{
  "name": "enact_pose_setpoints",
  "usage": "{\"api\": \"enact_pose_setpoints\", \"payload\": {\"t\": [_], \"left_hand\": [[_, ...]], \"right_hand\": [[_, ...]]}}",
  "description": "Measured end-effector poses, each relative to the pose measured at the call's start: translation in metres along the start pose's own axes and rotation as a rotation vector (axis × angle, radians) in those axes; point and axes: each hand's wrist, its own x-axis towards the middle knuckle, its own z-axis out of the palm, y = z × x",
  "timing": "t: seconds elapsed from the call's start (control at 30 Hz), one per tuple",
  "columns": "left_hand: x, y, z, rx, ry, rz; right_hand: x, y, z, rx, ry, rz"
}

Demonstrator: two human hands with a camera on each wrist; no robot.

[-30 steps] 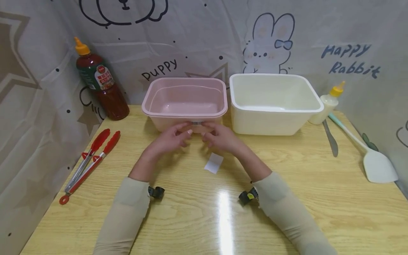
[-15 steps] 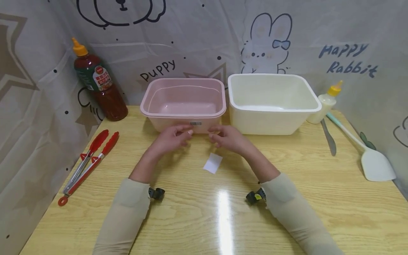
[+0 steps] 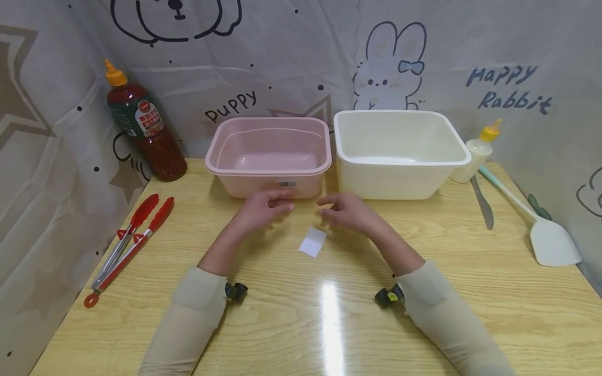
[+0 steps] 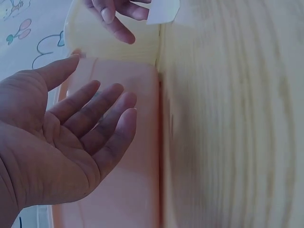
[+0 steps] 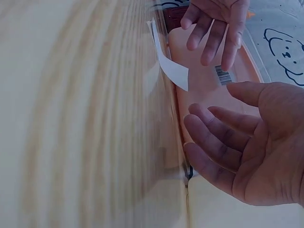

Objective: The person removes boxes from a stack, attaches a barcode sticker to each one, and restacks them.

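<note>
In the head view a pink plastic bin (image 3: 226, 180) stands at the back, with a small barcode sticker (image 3: 287, 184) on its front wall. My left hand (image 3: 260, 210) hovers in front of that bin, fingers loosely bent and holding nothing. My right hand (image 3: 350, 213) hangs near the gap between the pink bin and a white bin (image 3: 383, 180), its fingers loosely bent around nothing. A folded white slip of paper (image 3: 313, 242) lies on the table just nearer than the hands. Both wrist views show empty palms; the slip (image 5: 173, 71) stands partly raised in the right one.
Red-tipped tongs (image 3: 129, 248) and a red sauce bottle (image 3: 148, 133) are at the left. On the right are a squeeze bottle (image 3: 477, 154) with a yellow cap, a grey table knife (image 3: 482, 203) and a white turner (image 3: 555, 243). A printed cloth (image 3: 282, 52) hangs behind the wooden table (image 3: 282, 324).
My right hand has moved right and nearer, away from the pink bin's sticker. The left hand has drawn back slightly from the bin. The view has shifted a little.
</note>
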Motion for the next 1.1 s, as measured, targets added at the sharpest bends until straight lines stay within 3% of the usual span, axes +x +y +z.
{"api": "enact_pose_setpoints", "payload": {"t": [0.23,0.6,1.1], "left_hand": [[-0.008,-0.002,0.009,0.043,-0.034,-0.054],[-0.013,-0.001,0.013,0.085,-0.035,-0.050],[-0.001,0.010,0.021,0.149,-0.038,-0.016]], "right_hand": [[-0.004,0.007,0.007,-0.010,-0.059,0.014],[0.003,-0.003,0.015,-0.218,-0.127,-0.013],[-0.001,0.000,0.008,-0.262,-0.122,-0.043]]}}
